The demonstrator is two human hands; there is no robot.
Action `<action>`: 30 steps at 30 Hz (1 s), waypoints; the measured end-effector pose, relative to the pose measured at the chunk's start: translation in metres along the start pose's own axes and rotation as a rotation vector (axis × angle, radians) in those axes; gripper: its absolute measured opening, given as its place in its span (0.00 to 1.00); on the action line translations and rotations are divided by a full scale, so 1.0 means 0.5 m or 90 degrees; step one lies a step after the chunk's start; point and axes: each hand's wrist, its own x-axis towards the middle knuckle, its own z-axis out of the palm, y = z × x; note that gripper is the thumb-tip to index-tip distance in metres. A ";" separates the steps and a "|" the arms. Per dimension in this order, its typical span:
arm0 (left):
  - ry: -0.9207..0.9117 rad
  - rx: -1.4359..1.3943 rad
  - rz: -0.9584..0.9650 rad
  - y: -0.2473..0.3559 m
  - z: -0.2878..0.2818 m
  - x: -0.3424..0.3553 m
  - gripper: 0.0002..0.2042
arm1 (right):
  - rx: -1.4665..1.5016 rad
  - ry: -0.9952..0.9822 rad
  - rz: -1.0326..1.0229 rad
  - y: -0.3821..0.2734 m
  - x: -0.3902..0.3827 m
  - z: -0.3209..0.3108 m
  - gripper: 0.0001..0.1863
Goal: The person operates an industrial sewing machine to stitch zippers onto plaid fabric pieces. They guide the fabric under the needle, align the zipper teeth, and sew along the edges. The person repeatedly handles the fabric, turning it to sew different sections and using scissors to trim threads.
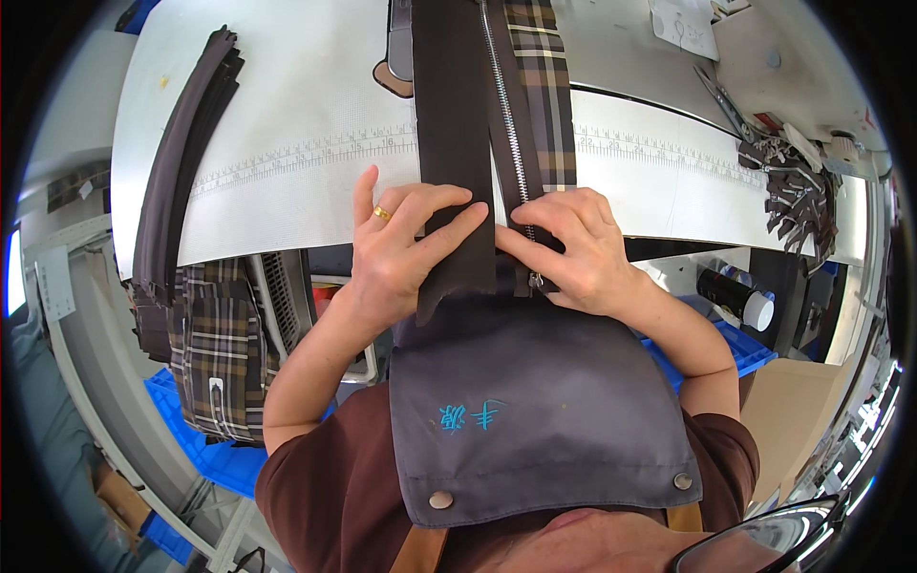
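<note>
At the near edge of the white table [287,95], the left hand [401,245] sets thumb and forefinger on a dark fabric strip [453,115], whether pinching cannot be told; the right hand [585,253] pinches the metal zipper [509,124] just beside it.

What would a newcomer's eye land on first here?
Probably the silver-toothed zipper at top centre, running toward the wearer between a wide dark strip and plaid fabric on the white table. Next, the left-hand grip, with a gold ring, on the dark strip, and the right-hand grip at the zipper's near end. Then the blue embroidery on the grey apron, bottom centre.
</note>
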 end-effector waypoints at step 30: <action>-0.034 0.008 0.045 -0.011 -0.002 -0.010 0.19 | 0.009 -0.010 -0.049 0.000 0.005 -0.025 0.20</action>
